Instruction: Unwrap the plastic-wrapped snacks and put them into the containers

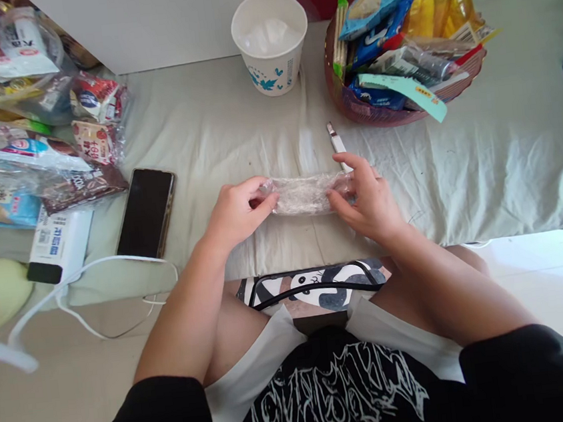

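Both hands, left hand [236,212], right hand [368,198], pinching clear wrapper [307,193] (possibly plastic)

A bed [508,167] covered with a wrinkled pale sheet carries everything. On it stand a white paper cup [271,41] with blue print and, just beside it, a reddish basket [350,99] packed with snack packets. A small knife [337,143] lies near the basket. To the left lie a dark phone [145,212], a white charger [61,244] with its cable, and a heap of bagged snacks [46,128].
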Demonstrator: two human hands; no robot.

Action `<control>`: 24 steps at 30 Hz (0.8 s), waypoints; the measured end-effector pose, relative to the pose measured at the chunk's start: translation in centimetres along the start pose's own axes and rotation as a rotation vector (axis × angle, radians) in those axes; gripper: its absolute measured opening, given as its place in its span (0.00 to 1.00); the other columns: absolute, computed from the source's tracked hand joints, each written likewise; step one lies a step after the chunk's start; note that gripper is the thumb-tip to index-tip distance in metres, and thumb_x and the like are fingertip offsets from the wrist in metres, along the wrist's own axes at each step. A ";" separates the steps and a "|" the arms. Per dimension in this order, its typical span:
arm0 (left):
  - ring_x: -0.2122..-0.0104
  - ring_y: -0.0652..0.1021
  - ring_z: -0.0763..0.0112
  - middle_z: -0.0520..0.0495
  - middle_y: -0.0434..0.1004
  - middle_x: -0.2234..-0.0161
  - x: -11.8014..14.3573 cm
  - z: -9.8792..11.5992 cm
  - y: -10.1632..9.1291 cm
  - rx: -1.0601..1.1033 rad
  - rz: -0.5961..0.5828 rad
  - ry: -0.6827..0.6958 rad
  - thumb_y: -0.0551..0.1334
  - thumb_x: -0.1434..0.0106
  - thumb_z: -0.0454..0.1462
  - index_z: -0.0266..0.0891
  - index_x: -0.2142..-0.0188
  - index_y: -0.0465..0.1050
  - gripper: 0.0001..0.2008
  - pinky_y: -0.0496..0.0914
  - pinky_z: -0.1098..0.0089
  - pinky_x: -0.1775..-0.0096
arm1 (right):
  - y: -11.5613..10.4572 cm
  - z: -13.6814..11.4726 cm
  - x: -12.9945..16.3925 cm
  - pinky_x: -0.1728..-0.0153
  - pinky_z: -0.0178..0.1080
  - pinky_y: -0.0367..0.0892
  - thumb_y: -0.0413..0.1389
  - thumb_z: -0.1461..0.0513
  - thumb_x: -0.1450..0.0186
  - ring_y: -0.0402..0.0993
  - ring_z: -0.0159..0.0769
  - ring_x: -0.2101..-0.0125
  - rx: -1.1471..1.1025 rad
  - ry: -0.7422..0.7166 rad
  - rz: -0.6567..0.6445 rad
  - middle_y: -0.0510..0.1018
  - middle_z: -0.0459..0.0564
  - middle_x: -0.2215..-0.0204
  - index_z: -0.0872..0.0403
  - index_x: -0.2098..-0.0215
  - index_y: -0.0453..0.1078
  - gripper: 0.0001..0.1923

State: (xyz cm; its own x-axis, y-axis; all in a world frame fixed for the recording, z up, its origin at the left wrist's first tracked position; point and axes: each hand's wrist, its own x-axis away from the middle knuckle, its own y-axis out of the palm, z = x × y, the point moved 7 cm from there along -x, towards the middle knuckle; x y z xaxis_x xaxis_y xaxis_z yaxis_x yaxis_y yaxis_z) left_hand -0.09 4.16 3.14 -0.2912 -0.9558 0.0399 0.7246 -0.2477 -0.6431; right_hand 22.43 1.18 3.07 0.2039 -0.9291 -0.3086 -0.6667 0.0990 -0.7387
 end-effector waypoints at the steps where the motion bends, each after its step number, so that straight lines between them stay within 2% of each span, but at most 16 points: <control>1: 0.77 0.73 0.72 0.54 0.81 0.75 -0.1 0.1 0.1 -0.006 0.007 -0.009 0.65 0.36 0.42 0.42 0.60 0.78 0.08 0.69 0.69 0.69 | 0.1 0.1 0.0 0.57 0.47 0.70 0.54 0.63 0.33 0.75 0.43 0.71 0.032 0.011 0.024 0.75 0.42 0.78 0.50 0.36 0.63 0.27; 3: 0.76 0.75 0.72 0.55 0.82 0.73 -0.2 0.2 0.4 -0.040 0.012 -0.005 0.66 0.38 0.40 0.43 0.53 0.77 0.13 0.71 0.69 0.66 | 0.0 0.2 0.1 0.56 0.49 0.69 0.55 0.63 0.34 0.74 0.44 0.69 0.130 0.016 0.085 0.76 0.45 0.75 0.51 0.36 0.64 0.27; 6: 0.74 0.74 0.72 0.52 0.82 0.65 -0.4 0.4 0.6 -0.126 0.049 0.061 0.65 0.38 0.35 0.43 0.49 0.76 0.16 0.72 0.68 0.63 | -0.9 -0.4 0.4 0.53 0.53 0.69 0.55 0.62 0.33 0.75 0.50 0.58 0.274 -0.004 0.206 0.78 0.56 0.59 0.49 0.39 0.70 0.24; 8: 0.71 0.74 0.72 0.48 0.81 0.57 -0.4 0.5 0.7 -0.177 0.086 0.128 0.64 0.37 0.33 0.43 0.48 0.77 0.17 0.73 0.67 0.62 | -1.4 -1.4 0.6 0.50 0.53 0.68 0.54 0.65 0.31 0.75 0.49 0.52 0.302 -0.090 0.261 0.78 0.56 0.53 0.44 0.44 0.74 0.19; 10: 0.66 0.76 0.69 0.45 0.77 0.50 -0.3 0.5 1.1 -0.208 0.089 0.183 0.63 0.35 0.33 0.44 0.48 0.77 0.17 0.74 0.66 0.59 | -1.2 -2.8 0.9 0.48 0.49 0.67 0.52 0.69 0.30 0.77 0.44 0.50 0.263 -0.261 0.233 0.81 0.50 0.54 0.42 0.50 0.76 0.19; 12: 0.59 0.76 0.66 0.43 0.73 0.45 -0.4 0.5 1.4 -0.226 0.073 0.223 0.62 0.34 0.33 0.45 0.49 0.78 0.16 0.76 0.62 0.54 | -0.3 -3.9 1.2 0.46 0.47 0.67 0.52 0.70 0.29 0.78 0.41 0.47 0.218 -0.414 0.106 0.84 0.45 0.53 0.42 0.51 0.76 0.19; 13: 0.56 0.76 0.64 0.42 0.71 0.43 -0.4 0.5 1.6 -0.235 0.066 0.240 0.61 0.34 0.32 0.45 0.50 0.79 0.15 0.76 0.59 0.50 | 0.3 -4.0 1.2 0.43 0.48 0.66 0.53 0.69 0.29 0.78 0.42 0.44 0.212 -0.444 0.024 0.84 0.45 0.50 0.42 0.49 0.76 0.19; 15: 0.51 0.75 0.60 0.42 0.69 0.41 -0.4 0.4 1.7 -0.258 0.066 0.252 0.62 0.34 0.31 0.45 0.53 0.81 0.13 0.74 0.54 0.44 | 1.3 -3.3 1.2 0.37 0.53 0.62 0.54 0.67 0.29 0.74 0.47 0.38 0.243 -0.411 -0.108 0.83 0.47 0.44 0.45 0.45 0.75 0.18; 17: 0.49 0.74 0.57 0.41 0.69 0.41 -0.4 0.1 1.6 -0.280 0.072 0.224 0.62 0.33 0.32 0.45 0.56 0.83 0.11 0.72 0.50 0.41 | 1.4 -2.2 0.9 0.34 0.59 0.57 0.54 0.65 0.28 0.71 0.52 0.35 0.287 -0.334 -0.140 0.83 0.49 0.43 0.47 0.45 0.76 0.16; 21: 0.47 0.73 0.54 0.41 0.71 0.42 -0.4 -0.4 1.3 -0.301 0.076 0.154 0.65 0.34 0.35 0.43 0.58 0.84 0.08 0.72 0.49 0.41 | -0.1 -1.4 0.7 0.36 0.60 0.57 0.55 0.59 0.27 0.72 0.55 0.37 0.328 -0.266 0.015 0.85 0.53 0.47 0.48 0.53 0.77 0.10; 24: 0.45 0.74 0.54 0.41 0.72 0.43 -0.4 -0.4 1.4 -0.299 0.063 0.142 0.65 0.34 0.35 0.42 0.57 0.83 0.09 0.72 0.49 0.40 | 0.2 -2.4 0.8 0.37 0.57 0.59 0.58 0.54 0.28 0.72 0.55 0.37 0.299 -0.290 0.004 0.82 0.54 0.43 0.47 0.47 0.76 0.14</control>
State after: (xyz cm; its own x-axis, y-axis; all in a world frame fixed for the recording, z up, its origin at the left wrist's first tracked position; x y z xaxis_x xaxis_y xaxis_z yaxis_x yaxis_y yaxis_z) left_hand 0.81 4.26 1.95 -0.3507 -0.9311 -0.1004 0.5346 -0.1111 -0.8377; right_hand 20.76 -0.41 4.06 0.4235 -0.7937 -0.4366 -0.4391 0.2417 -0.8653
